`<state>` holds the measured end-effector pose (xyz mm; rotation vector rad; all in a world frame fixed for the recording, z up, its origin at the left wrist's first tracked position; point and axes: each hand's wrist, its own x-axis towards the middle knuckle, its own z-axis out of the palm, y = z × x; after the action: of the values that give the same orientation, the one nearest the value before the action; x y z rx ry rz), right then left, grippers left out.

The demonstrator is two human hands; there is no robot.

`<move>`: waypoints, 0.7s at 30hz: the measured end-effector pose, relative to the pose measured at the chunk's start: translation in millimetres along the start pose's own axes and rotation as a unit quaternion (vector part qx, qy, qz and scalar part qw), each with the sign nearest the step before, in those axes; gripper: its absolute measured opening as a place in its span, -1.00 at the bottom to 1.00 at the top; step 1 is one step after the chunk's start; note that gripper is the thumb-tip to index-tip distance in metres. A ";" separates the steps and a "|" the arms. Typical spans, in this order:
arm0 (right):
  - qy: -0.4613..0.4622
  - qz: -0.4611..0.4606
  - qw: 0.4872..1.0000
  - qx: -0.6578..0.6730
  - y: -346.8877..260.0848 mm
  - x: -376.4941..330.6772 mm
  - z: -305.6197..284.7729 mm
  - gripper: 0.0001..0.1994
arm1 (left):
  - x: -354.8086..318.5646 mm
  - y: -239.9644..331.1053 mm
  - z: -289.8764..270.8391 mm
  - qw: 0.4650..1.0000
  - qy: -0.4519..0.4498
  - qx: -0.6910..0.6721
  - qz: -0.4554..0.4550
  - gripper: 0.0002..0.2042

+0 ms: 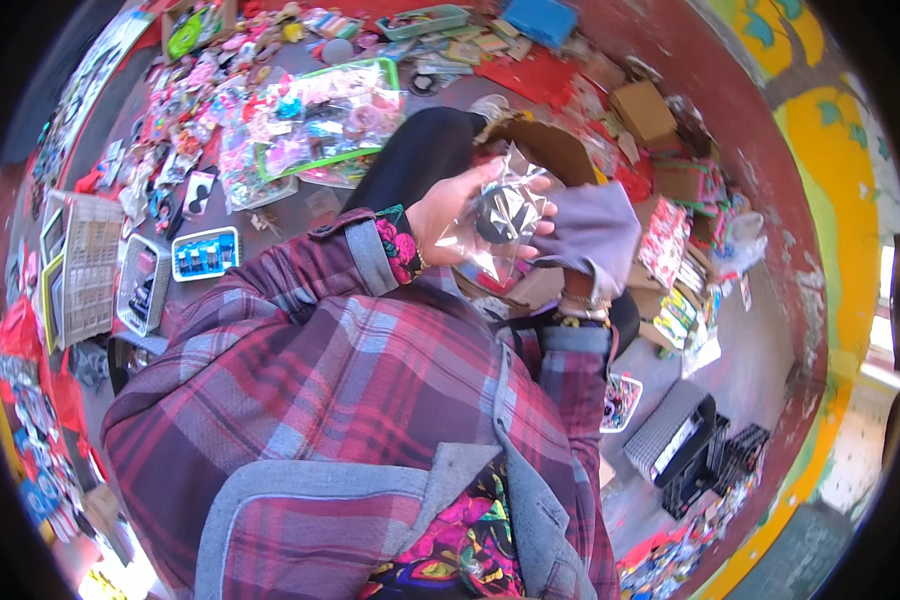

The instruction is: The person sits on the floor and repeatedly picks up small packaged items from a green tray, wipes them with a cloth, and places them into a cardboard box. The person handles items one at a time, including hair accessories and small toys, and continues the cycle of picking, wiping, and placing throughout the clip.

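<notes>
A clear plastic packet with a dark round item inside lies flat in the left hand, whose fingers cradle it from below. The right hand, mostly sleeve-covered, pinches the packet's right edge above an open cardboard box.

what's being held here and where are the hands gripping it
A clear plastic bag with a dark round thing inside; the left hand holds its left edge. The right hand is hidden.

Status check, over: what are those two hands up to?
Left hand grips clear packet, dark round piece inside. Right hand behind it, sleeve-covered, grip unclear. Open cardboard box behind.
</notes>
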<state>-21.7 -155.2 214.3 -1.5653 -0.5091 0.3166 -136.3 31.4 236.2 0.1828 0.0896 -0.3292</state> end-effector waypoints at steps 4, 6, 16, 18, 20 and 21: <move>0.016 0.017 1.000 -0.004 6.5 -14.8 -15.9 -0.76 | -24.4 47.6 -21.2 0.992 0.004 -0.030 0.124 -0.38; 0.003 0.026 1.000 0.008 21.6 -14.6 -18.9 -0.74 | -46.9 74.1 -35.9 0.969 0.047 0.007 0.242 -0.37; -0.052 0.021 0.991 -0.119 45.6 -18.4 -25.3 -0.67 | -109.6 194.1 -207.9 0.612 0.487 0.175 0.598 -0.49; -0.075 -0.006 0.977 -0.200 48.3 -17.6 -25.5 -0.65 | -102.5 198.6 -231.5 0.519 0.562 0.246 0.594 -0.45; -0.054 0.021 0.993 -0.102 60.4 -13.2 -22.6 -0.64 | -96.3 197.1 -241.7 0.419 0.671 0.308 0.528 -0.41; -0.019 0.048 0.999 0.009 67.2 -16.1 -21.5 -0.58 | -91.3 208.4 -286.6 0.430 0.616 0.294 0.591 -0.39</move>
<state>-16.4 -182.1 147.4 -1.5716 -0.4591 0.4232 -170.4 309.1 0.3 1.1172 1.2830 1.3567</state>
